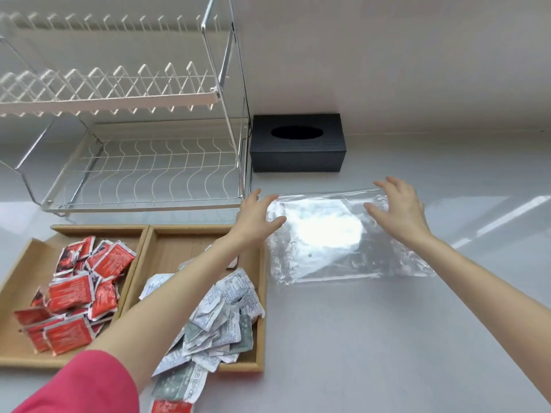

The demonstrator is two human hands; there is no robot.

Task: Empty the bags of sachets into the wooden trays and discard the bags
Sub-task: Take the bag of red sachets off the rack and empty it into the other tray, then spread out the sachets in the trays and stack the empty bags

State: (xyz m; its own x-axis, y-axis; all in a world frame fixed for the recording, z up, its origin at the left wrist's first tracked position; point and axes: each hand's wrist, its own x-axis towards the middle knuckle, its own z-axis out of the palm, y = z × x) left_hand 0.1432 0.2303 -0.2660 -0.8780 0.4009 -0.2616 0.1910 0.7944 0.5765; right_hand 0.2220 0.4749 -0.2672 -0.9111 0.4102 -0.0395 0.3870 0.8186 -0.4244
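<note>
Plastic, clear and crinkled, makes up the bag (343, 242), which lies flat and looks empty on the grey counter (387, 338) just right of the right tray (261, 293), with a bright glare across its middle. That wooden tray holds a loose heap of white and grey sachets (220, 317), some spilling over its near edge; a red sachet (171, 406) lies on the counter below that edge. Touching the right tray's left side is the left tray (18, 287), piled with red sachets (80, 293). Behind both trays stands a wire dish rack (134, 129), and behind the bag, against the wall, a black tissue box (298, 144). The left hand (256, 216) reaches across the right tray's far corner to the bag's left edge, fingers spread and slightly curled, thumb over the plastic; it appears to rest on or just above the bag, and I cannot tell whether it pinches it. The right hand (399, 210) hovers at the bag's far right corner, fingers splayed wide and curved downward, fingertips at or near the top edge; contact is unclear and it grips nothing firmly. Both forearms stretch forward, the left in a pink sleeve (89, 383) pushed up above the elbow, the right bare.
</note>
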